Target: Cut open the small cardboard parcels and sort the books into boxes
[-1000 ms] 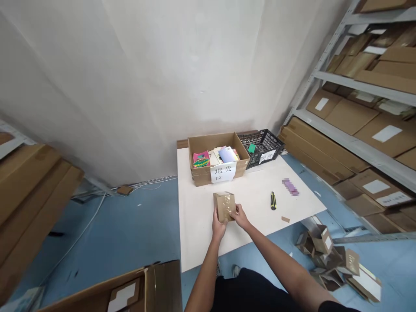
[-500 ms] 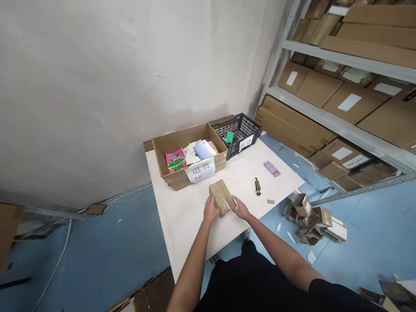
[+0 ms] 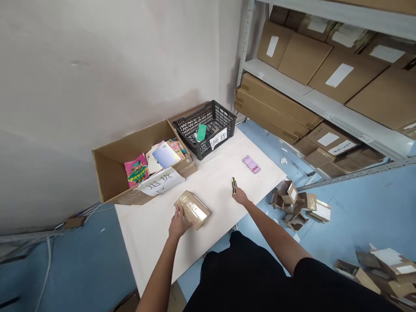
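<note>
A small brown cardboard box (image 3: 192, 209), sealed with clear tape, lies flat on the white table (image 3: 152, 234). My left hand (image 3: 177, 223) grips its near left end, fingers over the top. My right hand (image 3: 240, 196) is stretched out to the right, away from the box. Its fingers are closed on the near end of a black and yellow utility knife (image 3: 233, 184) that lies on the table.
At the table's back stand an open cardboard box (image 3: 110, 167) of books with a paper label and a black plastic crate (image 3: 224, 119) holding a green item (image 3: 201, 132). A blurred pink object (image 3: 251, 164) lies right. Small boxes (image 3: 294, 203) litter the floor beside a shelf (image 3: 328, 108).
My right hand let go of the small box and reached right to the utility knife. The box now lies flat under my left hand. The view swung right.
</note>
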A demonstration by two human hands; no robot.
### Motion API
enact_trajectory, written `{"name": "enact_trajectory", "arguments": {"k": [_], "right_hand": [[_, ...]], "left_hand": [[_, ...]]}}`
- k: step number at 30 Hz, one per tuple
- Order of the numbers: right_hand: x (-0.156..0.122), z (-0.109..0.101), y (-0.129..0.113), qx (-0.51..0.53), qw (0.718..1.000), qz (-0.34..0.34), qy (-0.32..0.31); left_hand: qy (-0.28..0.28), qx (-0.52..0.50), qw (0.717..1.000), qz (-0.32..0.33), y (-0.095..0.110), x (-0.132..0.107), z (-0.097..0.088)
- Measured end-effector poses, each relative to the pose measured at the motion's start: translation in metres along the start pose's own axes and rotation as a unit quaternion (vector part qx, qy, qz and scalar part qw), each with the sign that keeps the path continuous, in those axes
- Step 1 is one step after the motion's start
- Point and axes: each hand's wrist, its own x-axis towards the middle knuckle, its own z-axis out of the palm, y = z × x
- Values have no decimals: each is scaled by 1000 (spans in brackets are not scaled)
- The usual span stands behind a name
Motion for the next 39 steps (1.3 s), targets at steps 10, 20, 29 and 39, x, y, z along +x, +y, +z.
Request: {"name": "enact_trajectory", "arguments": {"k": [10, 20, 29, 39], "right_hand": [[53, 7, 15, -107, 982, 150, -45], [2, 51, -113, -33, 976, -170, -136], [-64, 83, -182, -215, 931, -234, -177], [-92, 76, -187, -345, 903, -185, -177]], "left_hand": [[-49, 13, 996, -79, 48, -13, 18], [-104, -7, 988, -111, 61, -13, 17], [-92, -16, 990, -106, 64, -9, 24], [-66, -34, 994, -78, 68, -14, 23]]}}
